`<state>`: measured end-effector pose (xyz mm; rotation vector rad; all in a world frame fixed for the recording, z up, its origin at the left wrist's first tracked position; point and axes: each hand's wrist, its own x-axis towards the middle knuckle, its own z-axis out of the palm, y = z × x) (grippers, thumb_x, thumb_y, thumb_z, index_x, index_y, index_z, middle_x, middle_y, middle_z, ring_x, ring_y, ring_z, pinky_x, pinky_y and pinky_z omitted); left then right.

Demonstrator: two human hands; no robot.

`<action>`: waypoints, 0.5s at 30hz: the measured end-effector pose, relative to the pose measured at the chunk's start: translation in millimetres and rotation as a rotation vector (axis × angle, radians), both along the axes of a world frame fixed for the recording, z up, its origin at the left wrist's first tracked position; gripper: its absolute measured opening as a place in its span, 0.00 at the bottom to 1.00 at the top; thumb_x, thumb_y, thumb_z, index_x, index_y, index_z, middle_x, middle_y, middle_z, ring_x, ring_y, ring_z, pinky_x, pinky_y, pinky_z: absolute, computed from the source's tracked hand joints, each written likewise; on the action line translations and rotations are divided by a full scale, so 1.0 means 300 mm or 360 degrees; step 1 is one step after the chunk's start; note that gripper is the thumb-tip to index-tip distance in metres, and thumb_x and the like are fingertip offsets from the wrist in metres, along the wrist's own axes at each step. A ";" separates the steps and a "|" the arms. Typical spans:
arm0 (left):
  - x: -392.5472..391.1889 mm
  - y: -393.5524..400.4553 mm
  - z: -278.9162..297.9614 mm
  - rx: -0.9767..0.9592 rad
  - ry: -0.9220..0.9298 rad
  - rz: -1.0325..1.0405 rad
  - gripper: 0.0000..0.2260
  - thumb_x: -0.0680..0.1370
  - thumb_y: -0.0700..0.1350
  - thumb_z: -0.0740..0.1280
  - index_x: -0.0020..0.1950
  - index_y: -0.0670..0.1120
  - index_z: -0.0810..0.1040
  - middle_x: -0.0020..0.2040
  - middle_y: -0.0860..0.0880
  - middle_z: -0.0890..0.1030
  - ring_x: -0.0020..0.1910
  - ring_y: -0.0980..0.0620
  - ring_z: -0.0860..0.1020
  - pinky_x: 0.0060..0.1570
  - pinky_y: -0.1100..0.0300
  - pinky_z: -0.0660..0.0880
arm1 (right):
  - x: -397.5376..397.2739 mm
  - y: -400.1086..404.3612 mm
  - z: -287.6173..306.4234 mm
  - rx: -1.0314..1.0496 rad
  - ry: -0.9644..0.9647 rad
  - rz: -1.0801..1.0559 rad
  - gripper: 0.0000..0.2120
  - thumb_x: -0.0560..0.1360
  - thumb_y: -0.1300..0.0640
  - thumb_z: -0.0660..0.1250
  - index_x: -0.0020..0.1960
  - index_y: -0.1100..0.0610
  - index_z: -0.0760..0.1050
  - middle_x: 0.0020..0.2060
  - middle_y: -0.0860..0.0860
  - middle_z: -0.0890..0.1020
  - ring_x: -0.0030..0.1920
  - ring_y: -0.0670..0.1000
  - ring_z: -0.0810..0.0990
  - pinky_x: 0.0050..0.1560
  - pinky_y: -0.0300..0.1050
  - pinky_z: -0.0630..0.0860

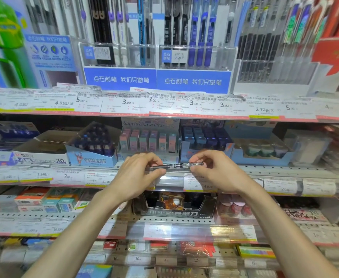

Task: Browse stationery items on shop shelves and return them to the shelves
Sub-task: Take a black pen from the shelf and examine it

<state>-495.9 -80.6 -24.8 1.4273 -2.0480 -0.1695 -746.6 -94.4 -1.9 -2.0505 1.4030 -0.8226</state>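
Stationery shop shelves (265, 169), my left hand (138, 173) and right hand (210, 171) each pinching an end of a dark pen (176, 165) held level before the eraser boxes (150, 141); best keep it steady to read.

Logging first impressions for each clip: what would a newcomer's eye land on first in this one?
First, the two hands at centre: the left hand and right hand pinch a dark pen by its ends, held level in front of the middle shelf. Next, the two blue banners with white lettering under the clear pen racks on the top shelf. Below them runs a crowded strip of price labels.
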 end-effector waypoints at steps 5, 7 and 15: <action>0.002 -0.004 0.009 0.0034 0.0045 -0.0013 0.12 0.77 0.59 0.67 0.58 0.58 0.80 0.48 0.56 0.79 0.51 0.57 0.74 0.52 0.56 0.73 | 0.006 0.004 -0.009 -0.0076 -0.0198 -0.0075 0.05 0.77 0.50 0.71 0.51 0.48 0.82 0.42 0.45 0.83 0.40 0.43 0.78 0.41 0.34 0.74; 0.009 -0.012 0.015 0.0065 0.0145 -0.0026 0.10 0.76 0.61 0.67 0.53 0.60 0.81 0.45 0.57 0.80 0.48 0.58 0.75 0.47 0.58 0.72 | 0.008 0.005 -0.012 -0.0078 -0.0266 -0.0124 0.05 0.77 0.49 0.70 0.51 0.49 0.82 0.44 0.46 0.84 0.44 0.46 0.80 0.42 0.34 0.75; 0.003 0.044 0.029 -0.0164 0.0060 -0.0096 0.13 0.78 0.58 0.65 0.59 0.56 0.81 0.47 0.61 0.76 0.51 0.60 0.72 0.52 0.61 0.70 | 0.014 0.069 -0.005 -0.0183 -0.0425 -0.0163 0.03 0.78 0.50 0.69 0.49 0.45 0.82 0.44 0.47 0.84 0.44 0.48 0.80 0.43 0.42 0.77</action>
